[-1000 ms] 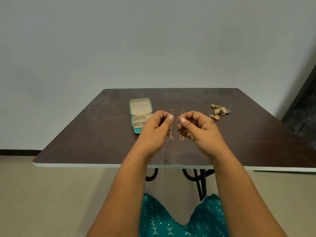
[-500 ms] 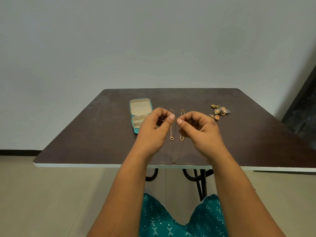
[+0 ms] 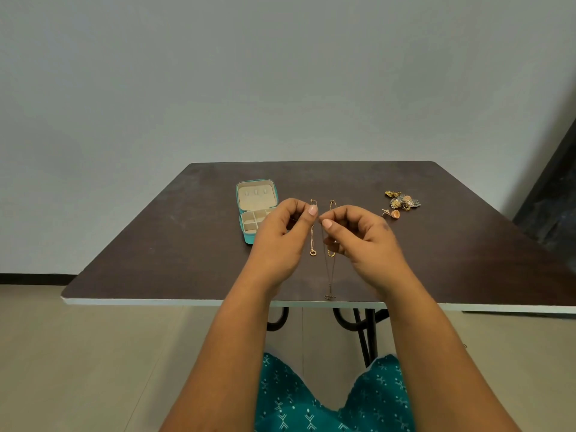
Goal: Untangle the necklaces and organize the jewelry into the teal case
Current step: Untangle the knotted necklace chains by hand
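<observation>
Seemingly both hands (image 3: 324,235) pinch a thin chain (image 3: 329,269) dangling over the table's near edge (image 3: 187,302).

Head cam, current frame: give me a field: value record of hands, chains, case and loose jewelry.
left hand: raised above the table, fingertips pinching a thin chain
right hand: raised, pinching the same thin chain
thin chain: dark, hangs between the hands down to the near table edge
gold necklaces: two lie straight on the table, side by side behind the hands
teal case: open, left of the hands; compartments look empty
earring pile: far right on the table, not yet sorted
</observation>
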